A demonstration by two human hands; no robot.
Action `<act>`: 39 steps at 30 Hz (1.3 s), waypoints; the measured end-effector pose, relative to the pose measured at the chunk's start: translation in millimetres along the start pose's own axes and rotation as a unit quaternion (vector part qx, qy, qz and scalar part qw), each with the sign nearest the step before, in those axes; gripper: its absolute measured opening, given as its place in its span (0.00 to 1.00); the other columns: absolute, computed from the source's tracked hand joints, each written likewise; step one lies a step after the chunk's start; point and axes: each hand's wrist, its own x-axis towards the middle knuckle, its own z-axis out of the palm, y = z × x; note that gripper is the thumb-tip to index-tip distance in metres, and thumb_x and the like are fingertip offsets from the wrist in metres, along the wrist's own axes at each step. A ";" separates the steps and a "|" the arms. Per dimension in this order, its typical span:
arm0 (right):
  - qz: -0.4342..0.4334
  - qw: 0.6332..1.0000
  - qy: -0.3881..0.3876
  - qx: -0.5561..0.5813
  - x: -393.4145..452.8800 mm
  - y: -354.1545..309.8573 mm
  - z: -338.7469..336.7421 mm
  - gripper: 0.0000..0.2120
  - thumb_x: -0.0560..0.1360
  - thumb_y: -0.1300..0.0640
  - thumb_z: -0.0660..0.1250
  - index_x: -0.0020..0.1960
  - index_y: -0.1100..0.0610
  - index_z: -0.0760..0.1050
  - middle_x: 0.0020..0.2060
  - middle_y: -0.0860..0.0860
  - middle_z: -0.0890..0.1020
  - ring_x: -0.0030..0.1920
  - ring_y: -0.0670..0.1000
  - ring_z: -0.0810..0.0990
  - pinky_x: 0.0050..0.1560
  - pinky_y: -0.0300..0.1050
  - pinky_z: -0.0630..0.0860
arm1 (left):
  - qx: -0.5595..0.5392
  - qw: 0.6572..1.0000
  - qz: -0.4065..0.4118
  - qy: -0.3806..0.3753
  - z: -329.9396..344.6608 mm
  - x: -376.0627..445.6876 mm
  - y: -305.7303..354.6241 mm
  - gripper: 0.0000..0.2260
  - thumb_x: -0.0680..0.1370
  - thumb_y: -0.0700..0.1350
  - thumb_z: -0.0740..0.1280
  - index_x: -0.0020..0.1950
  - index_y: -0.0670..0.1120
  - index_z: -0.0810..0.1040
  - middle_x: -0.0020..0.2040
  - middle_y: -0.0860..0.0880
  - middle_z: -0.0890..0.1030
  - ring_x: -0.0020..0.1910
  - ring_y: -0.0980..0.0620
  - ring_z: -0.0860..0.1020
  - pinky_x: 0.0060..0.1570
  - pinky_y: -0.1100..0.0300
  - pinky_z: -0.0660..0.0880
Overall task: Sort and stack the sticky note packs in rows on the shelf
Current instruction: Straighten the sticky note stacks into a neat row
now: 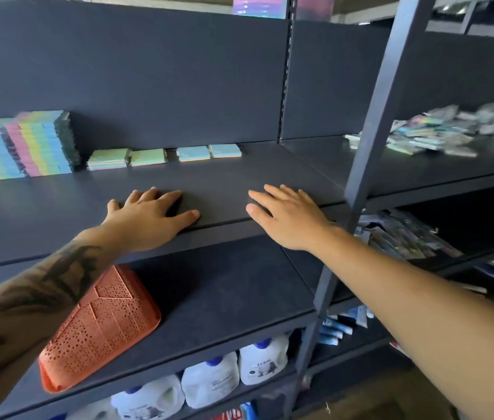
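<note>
Four sticky note packs [164, 155] lie in a row at the back of the shelf [58, 213], beside tall stacks [18, 145]. I see my left hand [148, 213] and right hand [285, 216] lying flat, holding nothing. Lots of loose packs [439, 131] wait far right, so much is left.

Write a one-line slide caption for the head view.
Both hands, left hand and right hand, rest flat on the shelf before four sticky note packs in a row.
</note>
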 end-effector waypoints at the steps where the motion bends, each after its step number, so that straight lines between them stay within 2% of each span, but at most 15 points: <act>1: -0.013 1.000 0.004 0.000 -7.5 4.2 0.1 0.30 0.83 0.32 0.41 0.82 0.38 0.52 0.83 0.47 0.53 0.83 0.54 0.50 0.81 0.59 0.48 | 0.004 1.000 0.000 0.006 2.1 -8.0 11.2 0.44 0.69 0.82 0.42 0.81 0.64 0.56 0.82 0.51 0.60 0.80 0.44 0.57 0.75 0.36 0.53; 3: -0.042 0.999 0.006 0.000 -20.7 13.7 -2.4 0.30 0.83 0.32 0.43 0.83 0.40 0.52 0.83 0.48 0.52 0.83 0.54 0.49 0.81 0.58 0.47 | 0.028 0.999 0.004 0.016 8.6 -25.9 37.2 0.49 0.63 0.83 0.39 0.81 0.64 0.54 0.80 0.49 0.61 0.79 0.42 0.58 0.75 0.37 0.55; 7: -0.102 0.995 -0.004 0.013 -50.2 39.7 -14.0 0.31 0.84 0.33 0.49 0.83 0.42 0.52 0.83 0.46 0.52 0.83 0.53 0.49 0.80 0.54 0.49 | 0.084 0.996 0.007 0.023 22.8 -55.9 92.8 0.53 0.60 0.84 0.42 0.82 0.60 0.48 0.81 0.48 0.57 0.80 0.41 0.55 0.76 0.38 0.55; 9: -0.120 0.991 -0.025 0.058 -69.8 60.3 -23.1 0.31 0.83 0.33 0.52 0.82 0.43 0.57 0.83 0.44 0.55 0.83 0.51 0.50 0.80 0.53 0.53 | 0.088 0.996 0.019 0.020 27.5 -72.8 119.7 0.52 0.63 0.83 0.45 0.83 0.61 0.46 0.83 0.49 0.53 0.81 0.42 0.52 0.77 0.39 0.53; 12: -0.151 0.981 -0.037 0.118 -101.6 106.5 -38.3 0.30 0.82 0.32 0.55 0.80 0.43 0.63 0.81 0.43 0.60 0.81 0.48 0.57 0.78 0.54 0.60 | 0.070 0.996 0.045 -0.012 27.6 -97.0 170.1 0.46 0.70 0.80 0.54 0.83 0.63 0.46 0.84 0.53 0.49 0.83 0.45 0.49 0.79 0.41 0.50; 15: -0.177 0.975 -0.023 0.129 -124.6 165.1 -53.5 0.28 0.81 0.33 0.58 0.77 0.43 0.69 0.77 0.42 0.67 0.77 0.46 0.65 0.76 0.53 0.65 | 0.046 0.997 0.066 -0.017 25.1 -107.8 234.4 0.51 0.62 0.85 0.43 0.82 0.64 0.49 0.83 0.58 0.55 0.82 0.51 0.56 0.79 0.45 0.52; 16: -0.172 0.975 -0.020 0.138 -129.5 185.9 -58.4 0.27 0.81 0.33 0.59 0.76 0.44 0.70 0.76 0.41 0.69 0.75 0.46 0.68 0.74 0.52 0.67 | 0.030 0.997 0.069 -0.009 24.5 -107.4 257.0 0.51 0.62 0.86 0.45 0.82 0.65 0.51 0.82 0.59 0.58 0.81 0.51 0.58 0.78 0.46 0.54; 17: -0.165 0.975 -0.018 0.149 -133.6 206.3 -63.1 0.26 0.81 0.34 0.59 0.75 0.44 0.71 0.75 0.41 0.71 0.73 0.46 0.69 0.73 0.52 0.69 | 0.011 0.997 0.073 -0.001 23.5 -106.6 279.4 0.46 0.66 0.84 0.50 0.81 0.65 0.53 0.81 0.59 0.60 0.80 0.51 0.60 0.78 0.47 0.55; 18: -0.157 0.975 -0.017 0.156 -136.5 226.3 -66.9 0.26 0.81 0.34 0.60 0.74 0.44 0.72 0.74 0.42 0.72 0.72 0.47 0.71 0.71 0.52 0.71 | -0.002 0.997 0.078 0.007 23.2 -104.8 300.8 0.41 0.71 0.79 0.55 0.81 0.65 0.56 0.81 0.58 0.62 0.79 0.51 0.62 0.78 0.48 0.56; 20: -0.142 0.978 -0.016 0.153 -139.6 266.1 -73.3 0.26 0.81 0.34 0.61 0.73 0.45 0.73 0.72 0.43 0.73 0.70 0.47 0.72 0.69 0.53 0.72 | -0.012 0.995 0.096 0.018 22.1 -98.0 341.9 0.35 0.75 0.73 0.60 0.80 0.64 0.59 0.80 0.58 0.64 0.78 0.51 0.64 0.77 0.49 0.58; 28: -0.081 0.986 0.008 0.145 -137.4 390.1 -91.3 0.24 0.81 0.38 0.63 0.73 0.48 0.74 0.72 0.46 0.73 0.65 0.48 0.77 0.66 0.53 0.74 | -0.008 0.992 0.123 0.026 14.2 -21.0 471.0 0.30 0.78 0.70 0.61 0.77 0.60 0.65 0.77 0.55 0.68 0.74 0.49 0.69 0.72 0.48 0.65; 31: -0.060 0.988 0.027 0.140 -124.1 424.7 -97.0 0.24 0.82 0.39 0.63 0.74 0.48 0.73 0.72 0.46 0.73 0.67 0.49 0.76 0.67 0.53 0.74 | -0.014 0.991 0.125 0.038 14.3 27.9 504.0 0.30 0.77 0.70 0.62 0.77 0.60 0.67 0.77 0.53 0.68 0.76 0.47 0.67 0.73 0.47 0.65; 36: -0.047 0.992 0.063 0.094 -78.4 474.8 -117.3 0.24 0.82 0.40 0.62 0.74 0.50 0.73 0.71 0.47 0.74 0.69 0.50 0.73 0.69 0.51 0.72 | -0.056 0.991 0.114 0.045 19.0 122.5 539.0 0.29 0.75 0.72 0.61 0.74 0.62 0.70 0.74 0.53 0.73 0.71 0.44 0.72 0.69 0.43 0.70; 39: -0.050 0.996 0.064 0.049 -31.9 497.0 -132.6 0.24 0.82 0.39 0.61 0.74 0.49 0.72 0.72 0.48 0.73 0.70 0.51 0.72 0.68 0.52 0.72 | -0.064 0.990 0.105 0.064 17.1 178.4 540.8 0.27 0.78 0.70 0.62 0.74 0.61 0.69 0.75 0.51 0.72 0.71 0.42 0.72 0.68 0.41 0.71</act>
